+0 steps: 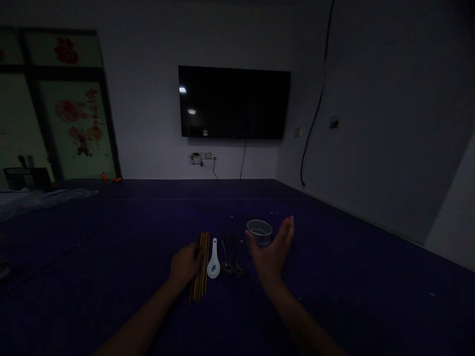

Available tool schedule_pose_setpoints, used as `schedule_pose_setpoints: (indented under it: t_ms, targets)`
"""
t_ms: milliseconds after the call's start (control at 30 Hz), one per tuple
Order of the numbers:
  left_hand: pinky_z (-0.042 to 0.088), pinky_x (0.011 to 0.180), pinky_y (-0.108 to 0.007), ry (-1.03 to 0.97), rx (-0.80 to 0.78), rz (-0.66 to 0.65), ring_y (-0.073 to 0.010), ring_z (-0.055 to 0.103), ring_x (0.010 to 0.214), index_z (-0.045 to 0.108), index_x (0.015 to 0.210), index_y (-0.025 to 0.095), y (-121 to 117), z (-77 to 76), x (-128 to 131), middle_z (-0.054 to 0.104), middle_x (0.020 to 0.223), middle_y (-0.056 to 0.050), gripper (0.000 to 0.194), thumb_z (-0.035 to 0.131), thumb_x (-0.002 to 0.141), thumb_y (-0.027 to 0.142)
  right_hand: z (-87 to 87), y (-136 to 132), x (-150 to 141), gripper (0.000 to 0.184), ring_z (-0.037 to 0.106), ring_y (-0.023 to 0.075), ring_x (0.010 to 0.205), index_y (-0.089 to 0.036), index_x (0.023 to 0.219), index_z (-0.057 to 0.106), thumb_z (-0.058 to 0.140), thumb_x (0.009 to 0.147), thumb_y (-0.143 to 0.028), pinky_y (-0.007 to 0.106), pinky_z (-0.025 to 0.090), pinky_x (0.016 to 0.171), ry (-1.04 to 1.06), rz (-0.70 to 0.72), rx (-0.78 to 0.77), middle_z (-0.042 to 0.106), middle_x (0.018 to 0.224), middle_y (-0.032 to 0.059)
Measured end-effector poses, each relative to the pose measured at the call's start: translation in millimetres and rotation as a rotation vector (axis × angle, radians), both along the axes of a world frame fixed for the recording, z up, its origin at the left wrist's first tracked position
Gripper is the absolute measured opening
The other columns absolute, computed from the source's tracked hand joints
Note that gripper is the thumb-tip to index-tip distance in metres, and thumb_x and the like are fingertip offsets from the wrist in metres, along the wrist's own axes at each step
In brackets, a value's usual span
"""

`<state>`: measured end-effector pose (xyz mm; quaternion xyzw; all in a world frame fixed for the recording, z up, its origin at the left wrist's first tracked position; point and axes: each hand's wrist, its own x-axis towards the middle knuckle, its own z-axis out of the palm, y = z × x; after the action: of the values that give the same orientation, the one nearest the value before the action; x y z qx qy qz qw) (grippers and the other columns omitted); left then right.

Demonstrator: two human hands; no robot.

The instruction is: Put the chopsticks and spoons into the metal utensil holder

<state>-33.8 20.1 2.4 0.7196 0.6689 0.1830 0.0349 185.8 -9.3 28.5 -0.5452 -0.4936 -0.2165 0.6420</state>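
Note:
A bundle of wooden chopsticks (202,262) lies on a dark blue surface (111,257). My left hand (184,265) rests on the bundle's left side with its fingers curled over the sticks. Right of the bundle lie a white ceramic spoon with a blue mark (213,262) and two metal spoons (231,259). My right hand (272,252) hovers open, palm facing left, fingers stretched up, just in front of a small round metal cup (259,231).
A black wall screen (233,102) hangs on the far wall with sockets and cables below it. Glass doors with red decorations (79,118) stand at the left. Crumpled clear plastic (29,200) lies at the far left. The room is dim.

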Motion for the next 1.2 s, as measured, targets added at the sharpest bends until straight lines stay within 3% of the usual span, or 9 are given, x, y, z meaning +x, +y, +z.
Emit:
schedule_pose_setpoints:
  t_ms: [133,233,500,833,1200]
  targets:
    - [0.044,0.072,-0.027,-0.009,-0.003,0.003,-0.0198,0.064,0.09,0.059,0.107,0.02,0,-0.2,0,0.068,0.103,-0.009,0.033,0.04,0.089,0.04,1.1,-11,-14,0.048,0.043,0.0256,0.124,-0.024,0.133,0.04,0.05,0.087,-0.03,0.048,0.036,0.1,-0.274,0.195,0.027,0.045,0.136,0.0115]
    - [0.044,0.07,-0.026,-0.009,-0.002,-0.002,-0.0194,0.065,0.089,0.059,0.106,0.02,1,-0.4,0,0.068,0.103,-0.008,0.034,0.039,0.089,0.042,-7.4,-12,-23,0.031,0.055,0.0197,0.11,-0.023,0.117,0.057,0.044,0.089,-0.023,0.039,0.043,0.095,-0.393,0.364,-0.051,0.061,0.117,0.0078]
    - [0.043,0.071,-0.026,0.017,-0.008,0.005,-0.0191,0.064,0.091,0.057,0.106,0.02,2,-1.7,-1,0.068,0.103,-0.008,0.03,0.038,0.09,0.035,-14.5,-18,-40,0.026,0.063,0.017,0.093,-0.024,0.101,0.066,0.044,0.088,-0.021,0.032,0.049,0.084,-0.455,0.511,-0.184,0.068,0.099,0.0044]
    - [0.044,0.072,-0.025,-0.03,0.016,-0.004,-0.0179,0.065,0.091,0.057,0.109,0.02,4,-4.7,-2,0.069,0.102,-0.007,0.028,0.038,0.09,0.028,-31.1,-6,-41,0.017,0.063,0.0187,0.086,-0.024,0.09,0.068,0.054,0.082,-0.019,0.03,0.049,0.078,-0.474,0.601,-0.48,0.069,0.087,0.003]
    - [0.042,0.072,-0.024,-0.055,0.043,-0.003,-0.0168,0.064,0.093,0.06,0.102,0.02,3,-3.8,-1,0.068,0.103,-0.006,0.025,0.038,0.09,0.024,-31.9,-7,-41,0.017,0.063,0.0167,0.083,-0.024,0.088,0.069,0.053,0.084,-0.021,0.028,0.046,0.077,-0.489,0.609,-0.499,0.07,0.087,0.002]
